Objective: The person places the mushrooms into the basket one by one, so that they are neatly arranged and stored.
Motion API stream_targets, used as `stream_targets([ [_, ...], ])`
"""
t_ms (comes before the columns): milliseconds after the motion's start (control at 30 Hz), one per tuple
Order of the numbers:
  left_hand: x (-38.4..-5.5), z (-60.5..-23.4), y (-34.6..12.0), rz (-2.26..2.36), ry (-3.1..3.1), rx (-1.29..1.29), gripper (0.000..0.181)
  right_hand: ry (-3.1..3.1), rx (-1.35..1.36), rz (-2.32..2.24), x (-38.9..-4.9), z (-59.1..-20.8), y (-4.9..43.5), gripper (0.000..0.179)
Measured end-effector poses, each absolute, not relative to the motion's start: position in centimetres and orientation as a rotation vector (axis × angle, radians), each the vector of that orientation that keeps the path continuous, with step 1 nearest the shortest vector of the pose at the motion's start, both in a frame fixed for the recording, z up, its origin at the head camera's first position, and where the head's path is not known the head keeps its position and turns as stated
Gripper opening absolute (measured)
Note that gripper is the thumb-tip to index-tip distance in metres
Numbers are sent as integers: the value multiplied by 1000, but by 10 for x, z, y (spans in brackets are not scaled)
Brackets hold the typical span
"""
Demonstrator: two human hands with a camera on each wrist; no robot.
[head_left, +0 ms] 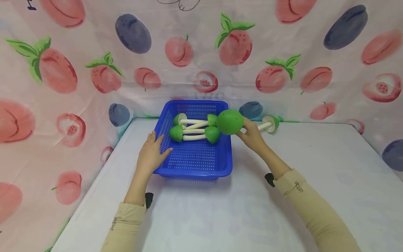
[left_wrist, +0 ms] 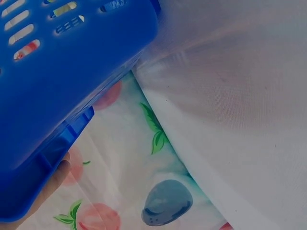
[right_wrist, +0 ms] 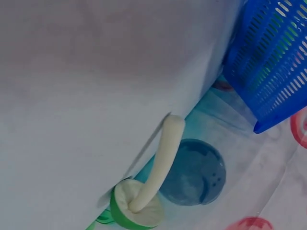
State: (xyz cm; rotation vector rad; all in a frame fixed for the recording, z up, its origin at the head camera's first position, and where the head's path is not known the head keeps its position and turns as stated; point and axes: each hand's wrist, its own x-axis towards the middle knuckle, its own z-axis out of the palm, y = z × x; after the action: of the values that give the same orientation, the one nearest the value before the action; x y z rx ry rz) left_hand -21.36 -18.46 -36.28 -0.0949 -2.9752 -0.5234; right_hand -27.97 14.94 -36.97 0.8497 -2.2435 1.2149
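My right hand holds a toy mushroom by its far side, above the right rim of a blue basket. Its round green cap faces the head camera and its stem is hidden. Inside the basket, several toy mushrooms with green caps and white stems lie across the back half. My left hand rests on the basket's left rim, fingers straight and thumb spread inward. Another mushroom lies behind my right hand; its pale curved stem shows in the right wrist view.
A white-covered table extends around the basket. Behind it hangs a cloth printed with peaches and plums. Dark wrist-camera pieces show beside the left wrist and right wrist.
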Motion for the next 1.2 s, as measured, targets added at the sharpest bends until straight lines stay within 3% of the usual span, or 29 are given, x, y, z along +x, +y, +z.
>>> stream_targets([
  [1200, -216, -366, -184, -519, -2984, -70, 68, -2237, 1172, 1107, -296, -286, 72, 32],
])
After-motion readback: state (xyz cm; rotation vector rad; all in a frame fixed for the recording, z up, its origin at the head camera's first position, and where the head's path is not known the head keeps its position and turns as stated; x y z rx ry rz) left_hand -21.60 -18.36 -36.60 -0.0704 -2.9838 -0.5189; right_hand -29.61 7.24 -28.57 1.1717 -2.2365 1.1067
